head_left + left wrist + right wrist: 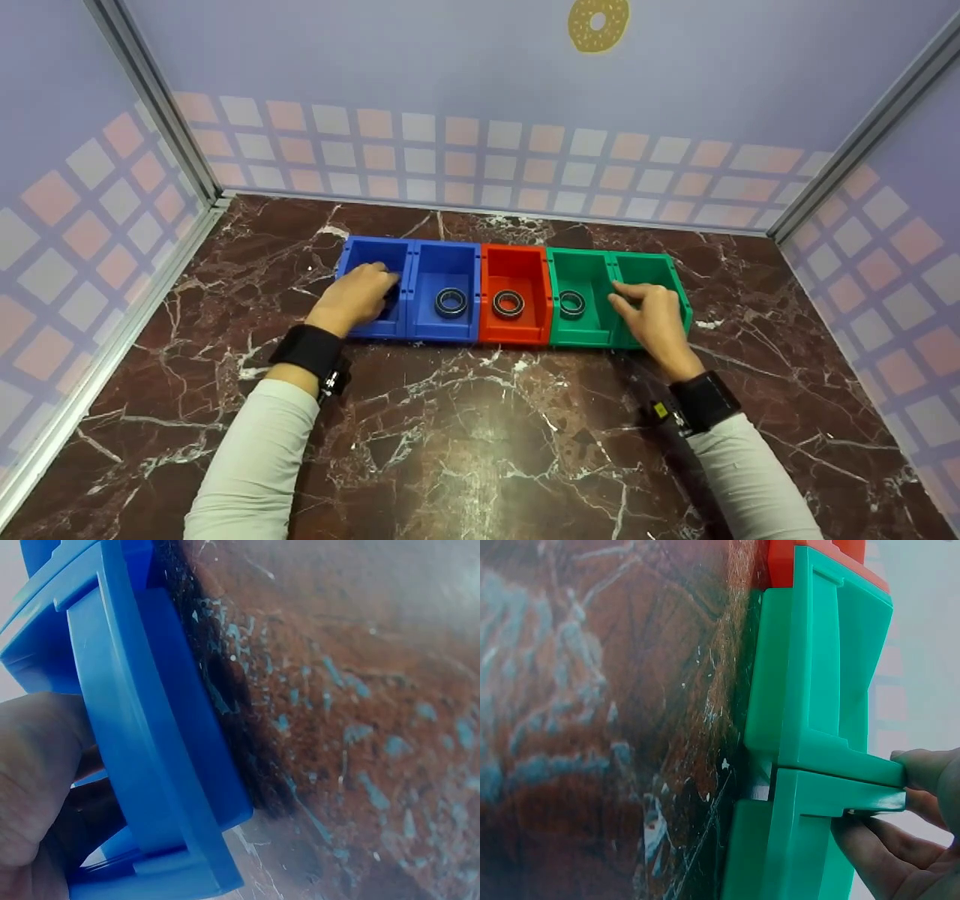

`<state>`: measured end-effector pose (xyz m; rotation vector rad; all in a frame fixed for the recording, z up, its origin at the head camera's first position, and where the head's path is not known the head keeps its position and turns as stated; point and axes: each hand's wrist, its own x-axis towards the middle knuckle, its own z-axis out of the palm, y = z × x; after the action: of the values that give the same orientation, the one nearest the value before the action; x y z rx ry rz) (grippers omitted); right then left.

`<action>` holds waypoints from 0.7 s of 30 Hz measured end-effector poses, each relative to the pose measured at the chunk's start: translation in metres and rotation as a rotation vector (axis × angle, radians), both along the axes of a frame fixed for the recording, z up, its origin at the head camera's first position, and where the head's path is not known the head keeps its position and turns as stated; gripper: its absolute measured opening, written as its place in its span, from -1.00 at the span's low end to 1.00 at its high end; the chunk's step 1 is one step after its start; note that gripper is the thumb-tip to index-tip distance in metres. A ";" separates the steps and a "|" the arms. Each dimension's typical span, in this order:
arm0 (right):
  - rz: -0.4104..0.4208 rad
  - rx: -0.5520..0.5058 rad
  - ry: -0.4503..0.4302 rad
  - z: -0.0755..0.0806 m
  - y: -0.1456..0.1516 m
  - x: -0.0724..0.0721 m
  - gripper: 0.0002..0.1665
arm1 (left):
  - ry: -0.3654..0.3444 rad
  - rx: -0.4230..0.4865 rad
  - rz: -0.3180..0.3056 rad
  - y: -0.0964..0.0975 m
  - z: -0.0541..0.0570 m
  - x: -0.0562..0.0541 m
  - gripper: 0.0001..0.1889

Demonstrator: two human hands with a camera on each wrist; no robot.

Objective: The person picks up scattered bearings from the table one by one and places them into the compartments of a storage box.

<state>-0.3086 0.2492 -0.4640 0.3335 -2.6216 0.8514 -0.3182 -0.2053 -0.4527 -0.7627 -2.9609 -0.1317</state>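
Note:
In the head view, my left hand [360, 295] reaches down into the leftmost blue bin [367, 328]. A dark shape shows beside its fingertips, but I cannot tell whether they hold it. The bin's front wall hides part of the fingers in the left wrist view. My right hand [654, 319] pinches the adjoining walls of the two green bins, the inner green bin [825, 675] and the outer green bin [817, 799], thumb and fingertips on opposite sides. Black-rimmed ball bearings lie in other bins: one bearing [451, 302] in blue, another bearing [508, 304] in red, a third bearing [572, 304] in inner green.
The second blue bin [446, 259] and the red bin [514, 259] stand between my hands, all bins side by side in one row. They sit on a dark red marbled table [465, 435]. A tiled-pattern panel [480, 90] rises behind, with side panels left and right.

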 end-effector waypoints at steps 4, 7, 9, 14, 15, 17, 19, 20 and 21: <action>-0.001 -0.002 -0.003 0.000 0.000 0.000 -0.65 | -0.011 0.001 0.004 0.000 -0.001 -0.001 -0.80; -0.001 -0.006 0.000 0.000 0.000 -0.001 -0.65 | -0.016 0.005 0.012 0.001 -0.002 -0.001 -0.80; -0.003 -0.010 -0.001 0.000 0.000 -0.001 -0.65 | -0.021 0.006 0.018 0.001 -0.003 -0.001 -0.80; -0.005 -0.027 -0.011 -0.001 0.000 -0.002 -0.65 | -0.038 0.007 0.027 0.002 -0.005 -0.001 -0.80; -0.004 -0.029 -0.010 -0.001 0.000 -0.002 -0.65 | -0.042 0.009 0.029 0.002 -0.006 -0.001 -0.80; -0.004 -0.032 -0.006 -0.001 0.000 -0.002 -0.66 | -0.044 0.012 0.033 0.003 -0.006 -0.001 -0.80; -0.005 -0.034 -0.001 -0.001 0.000 -0.002 -0.66 | -0.048 0.016 0.040 0.003 -0.006 -0.001 -0.80; -0.005 -0.036 0.001 -0.001 0.000 -0.003 -0.66 | -0.051 0.019 0.045 0.003 -0.006 -0.001 -0.80; -0.006 -0.037 0.003 -0.001 0.000 -0.003 -0.66 | -0.054 0.022 0.049 0.003 -0.006 -0.001 -0.80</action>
<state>-0.3114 0.2488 -0.4648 0.3172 -2.5996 0.8953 -0.3193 -0.2019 -0.4583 -0.6938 -3.0211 -0.1839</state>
